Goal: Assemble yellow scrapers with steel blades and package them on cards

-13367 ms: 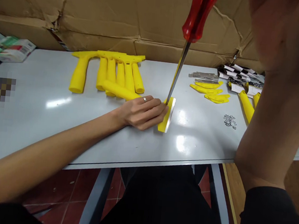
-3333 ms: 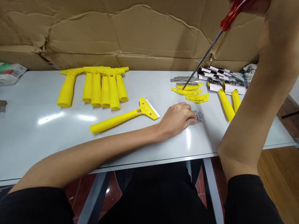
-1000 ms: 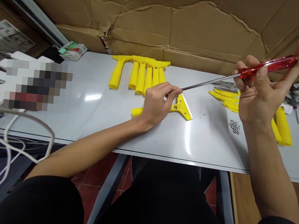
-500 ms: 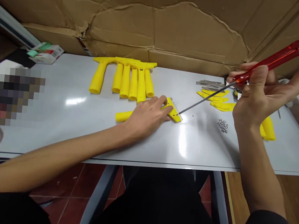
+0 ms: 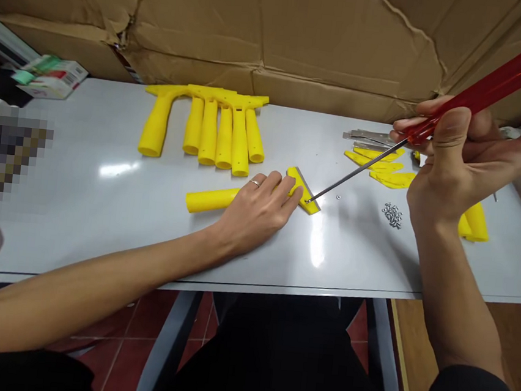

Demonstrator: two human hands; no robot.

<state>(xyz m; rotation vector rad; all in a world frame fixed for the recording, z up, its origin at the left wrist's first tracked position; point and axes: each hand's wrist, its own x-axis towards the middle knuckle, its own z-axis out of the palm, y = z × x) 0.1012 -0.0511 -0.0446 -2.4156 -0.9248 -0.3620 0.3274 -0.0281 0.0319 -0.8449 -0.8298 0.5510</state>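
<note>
My left hand [image 5: 261, 211] is closed over a yellow scraper [image 5: 209, 200] lying on the table, its fingers pressing near the scraper's head. The tube-shaped handle points left, and a thin metal blade runs along the head's right edge. In my right hand [image 5: 462, 159] is a screwdriver [image 5: 478, 87] with a clear red handle, gripped at a slant. Its long shaft slopes down to the left, and the tip meets the scraper head at a small screw near the lower end. A small nut [image 5: 338, 197] lies just right of the head.
Several yellow scraper handles [image 5: 154, 124] lie in a row at the back left. At right are a pile of small screws [image 5: 392, 215], yellow flat plates [image 5: 393, 179], metal blades [image 5: 372, 137] and more yellow handles [image 5: 476, 222]. Cardboard [image 5: 202, 30] stands behind the table.
The view has shifted slightly. The screwdriver's tip stays at the scraper head while its handle has shifted in my right hand. My left hand still holds the scraper down.
</note>
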